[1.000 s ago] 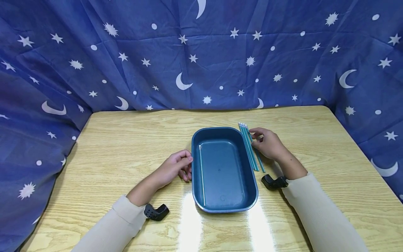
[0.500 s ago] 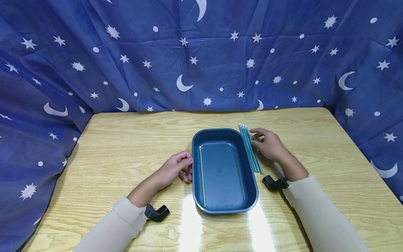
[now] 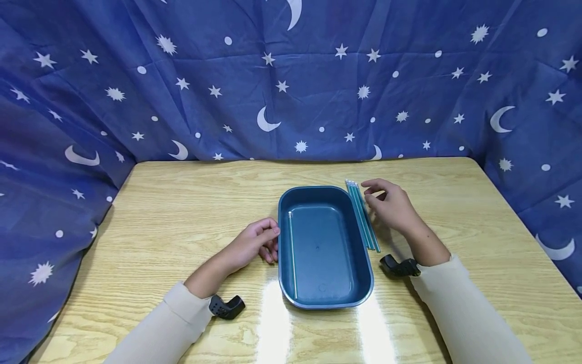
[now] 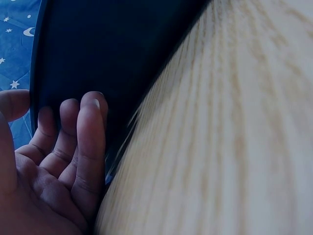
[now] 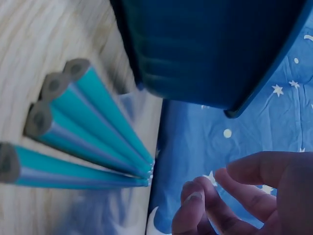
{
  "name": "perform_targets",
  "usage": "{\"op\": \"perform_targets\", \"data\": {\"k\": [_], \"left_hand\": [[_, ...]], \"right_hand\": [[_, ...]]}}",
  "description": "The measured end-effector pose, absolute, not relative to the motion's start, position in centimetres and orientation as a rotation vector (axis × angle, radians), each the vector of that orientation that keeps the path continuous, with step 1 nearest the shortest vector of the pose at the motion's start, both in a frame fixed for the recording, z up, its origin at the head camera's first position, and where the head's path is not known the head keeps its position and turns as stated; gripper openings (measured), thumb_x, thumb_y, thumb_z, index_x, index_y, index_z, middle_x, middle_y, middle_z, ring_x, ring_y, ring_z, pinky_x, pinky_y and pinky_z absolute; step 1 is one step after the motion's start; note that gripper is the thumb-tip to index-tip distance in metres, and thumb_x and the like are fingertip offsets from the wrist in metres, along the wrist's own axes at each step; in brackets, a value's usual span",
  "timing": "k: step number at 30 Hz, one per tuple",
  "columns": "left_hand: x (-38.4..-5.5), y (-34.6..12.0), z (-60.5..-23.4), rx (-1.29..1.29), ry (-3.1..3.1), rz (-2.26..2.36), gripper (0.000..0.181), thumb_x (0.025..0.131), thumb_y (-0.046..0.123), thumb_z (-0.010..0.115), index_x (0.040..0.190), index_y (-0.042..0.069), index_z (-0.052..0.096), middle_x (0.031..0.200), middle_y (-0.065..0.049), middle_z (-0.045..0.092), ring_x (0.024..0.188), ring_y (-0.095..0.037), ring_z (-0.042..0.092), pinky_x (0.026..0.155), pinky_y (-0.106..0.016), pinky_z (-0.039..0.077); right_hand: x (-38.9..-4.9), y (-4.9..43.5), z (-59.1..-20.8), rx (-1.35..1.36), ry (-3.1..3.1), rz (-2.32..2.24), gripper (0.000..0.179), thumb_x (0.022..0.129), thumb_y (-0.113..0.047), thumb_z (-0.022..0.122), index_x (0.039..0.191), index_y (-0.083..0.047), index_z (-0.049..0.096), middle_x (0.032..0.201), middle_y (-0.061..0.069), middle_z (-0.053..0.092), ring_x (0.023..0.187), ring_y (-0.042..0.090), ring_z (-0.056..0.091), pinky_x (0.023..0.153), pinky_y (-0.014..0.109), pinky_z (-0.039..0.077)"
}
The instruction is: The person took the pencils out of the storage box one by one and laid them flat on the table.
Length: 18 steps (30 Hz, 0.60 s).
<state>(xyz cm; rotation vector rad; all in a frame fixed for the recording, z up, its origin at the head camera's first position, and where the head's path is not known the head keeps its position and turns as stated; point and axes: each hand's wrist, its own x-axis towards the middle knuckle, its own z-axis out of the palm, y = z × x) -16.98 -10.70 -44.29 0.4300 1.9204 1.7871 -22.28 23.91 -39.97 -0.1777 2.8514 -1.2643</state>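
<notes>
A dark teal plastic bin (image 3: 323, 242) stands on the wooden table. Inside it, along the left wall, lies one teal pencil (image 3: 293, 258) with its eraser end away from me. My left hand (image 3: 252, 242) rests against the bin's left side, thumb tip at the rim and loosely bent fingers near the outer wall. Several teal pencils (image 3: 365, 220) lie side by side on the table along the bin's right side. Unsharpened ends of these pencils (image 5: 98, 117) show in the right wrist view. Just right of them hovers my right hand (image 3: 392, 206), holding nothing, thumb and fingertips apart.
Bare wooden table (image 3: 195, 202) extends on both sides of the bin. A blue cloth (image 3: 309, 91) with white stars and moons hangs behind the table and at its sides. Each wrist wears a black camera (image 3: 400, 266).
The rightmost pencil, earlier angled apart at its near end, now lies closer to the others. My right hand has lifted slightly away from the pencils. The left hand stays at the bin.
</notes>
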Motion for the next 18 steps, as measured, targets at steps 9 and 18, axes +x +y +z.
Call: {"op": "perform_targets", "data": {"k": [9,18], "left_hand": [[-17.0,-10.7,-44.4,0.423,1.914,1.794,0.028,0.107,0.025,0.043,0.102,-0.002,0.050,0.081,-0.010,0.057,0.065,-0.019,0.066,0.056,-0.029,0.057],[-17.0,-10.6,-44.3,0.420,1.912,1.786,0.028,0.107,0.024,0.043,0.103,-0.002,0.050,0.081,-0.010,0.057,0.065,-0.018,0.066,0.056,-0.028,0.057]], "right_hand": [[-21.9,23.4,-39.5,-0.212,2.913,-1.302,0.030,0.101,-0.015,0.053,0.127,-0.005,0.064,0.115,0.017,0.066,0.090,0.028,0.063,0.065,0.027,0.052],[-21.2,22.8,-38.6,-0.262,2.882,-1.424,0.029,0.101,-0.016,0.055,0.124,-0.002,0.065,0.116,0.019,0.066,0.089,0.028,0.065,0.064,0.019,0.055]]}}
